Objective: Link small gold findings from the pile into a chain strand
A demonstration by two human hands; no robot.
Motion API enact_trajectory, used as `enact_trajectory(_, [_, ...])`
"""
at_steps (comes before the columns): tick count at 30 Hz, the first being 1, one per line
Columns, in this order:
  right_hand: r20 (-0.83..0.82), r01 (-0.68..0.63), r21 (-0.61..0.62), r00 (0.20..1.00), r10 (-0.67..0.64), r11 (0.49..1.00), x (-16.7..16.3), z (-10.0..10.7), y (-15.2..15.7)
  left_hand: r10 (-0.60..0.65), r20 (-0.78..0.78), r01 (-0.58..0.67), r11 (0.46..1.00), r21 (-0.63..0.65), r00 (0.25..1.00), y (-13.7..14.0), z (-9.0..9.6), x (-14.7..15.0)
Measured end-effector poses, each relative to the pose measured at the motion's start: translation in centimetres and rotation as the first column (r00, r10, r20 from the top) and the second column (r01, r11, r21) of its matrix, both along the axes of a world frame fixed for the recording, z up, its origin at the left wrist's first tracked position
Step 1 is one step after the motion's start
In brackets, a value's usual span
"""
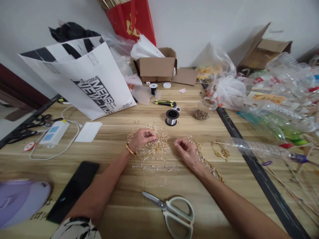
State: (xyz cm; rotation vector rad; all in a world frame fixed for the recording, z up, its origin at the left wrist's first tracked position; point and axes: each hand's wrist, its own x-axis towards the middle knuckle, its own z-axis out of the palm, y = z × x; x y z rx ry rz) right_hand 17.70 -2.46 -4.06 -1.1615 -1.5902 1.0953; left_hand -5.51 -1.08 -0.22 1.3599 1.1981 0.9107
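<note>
Scissors (162,205) on a wooden table (124,209), a beaded strand (156,168) beyond them, right hand (187,153) pinched narrow just beside a loose bead pile (153,151) mid-table, left hand (141,138) pinched narrow over the pile, anything gripped too small to tell, wire spool (171,120) behind, cardboard box (157,68) farther

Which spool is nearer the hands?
The dark-rimmed spool of silvery wire, beyond the pile of glittery pieces; the white-topped spool stands farther back.

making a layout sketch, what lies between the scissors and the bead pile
The head view shows a beaded strand near the bead pile and a small loose cluster nearer the scissors.
</note>
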Motion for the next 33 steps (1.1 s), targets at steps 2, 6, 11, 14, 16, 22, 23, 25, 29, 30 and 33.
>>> enact_trajectory(2, [-0.006, -0.002, -0.002, 1.0, 0.002, 1.0, 0.0, 0.0, 0.0, -0.008, -0.102, 0.013, 0.999, 0.046, 0.995, 0.1, -0.1, -0.1])
enact_trajectory(6, [-0.006, -0.003, -0.003, 1.0, 0.003, 1.0, 0.0, 0.0, 0.0, -0.004, -0.261, 0.041, 0.99, 0.136, 0.965, 0.2, 0.1, -0.1])
enact_trajectory(11, [-0.002, -0.009, 0.003, 1.0, 0.009, 1.0, 0.0, -0.1, 0.0, 0.006, -0.409, 0.08, 0.978, 0.194, 0.912, -0.1, 0.8, 0.1])
enact_trajectory(14, [0.003, -0.005, 0.007, 1.0, 0.005, 1.0, 0.0, -0.2, 0.0, -0.061, -0.501, 0.183, 0.963, 0.198, 0.864, -0.3, 1.4, 0.2])
enact_trajectory(16, [0.005, -0.004, 0.009, 1.0, 0.004, 1.0, 0.0, -0.1, 0.0, -0.118, -0.577, 0.263, 0.949, 0.173, 0.808, -0.3, 1.7, 0.2])
enact_trajectory(22, [-0.004, -0.007, 0.009, 1.0, 0.008, 1.0, 0.0, 0.1, -0.1, -0.188, -0.849, 0.392, 0.92, 0.024, 0.494, -0.7, 2.5, -0.2])
enact_trajectory(23, [-0.003, -0.008, 0.008, 1.0, 0.008, 1.0, 0.0, 0.1, -0.1, -0.196, -0.874, 0.399, 0.917, -0.002, 0.445, -0.8, 2.5, -0.1])
enact_trajectory(25, [-0.001, -0.009, 0.006, 1.0, 0.009, 1.0, 0.0, 0.1, -0.1, -0.193, -0.905, 0.398, 0.917, -0.028, 0.38, -1.0, 2.7, 0.1])
enact_trajectory(29, [-0.01, -0.016, 0.002, 1.0, 0.016, 1.0, 0.0, 0.0, 0.0, -0.178, -0.924, 0.387, 0.921, -0.035, 0.339, -1.3, 2.8, 0.5])
enact_trajectory(30, [-0.008, -0.015, 0.001, 1.0, 0.015, 1.0, 0.0, 0.0, 0.0, -0.182, -0.925, 0.392, 0.919, -0.039, 0.334, -1.3, 2.8, 0.5])
enact_trajectory(33, [-0.001, -0.009, 0.0, 1.0, 0.009, 1.0, 0.0, 0.0, 0.0, -0.183, -0.929, 0.408, 0.912, -0.039, 0.322, -1.3, 2.6, 0.4])
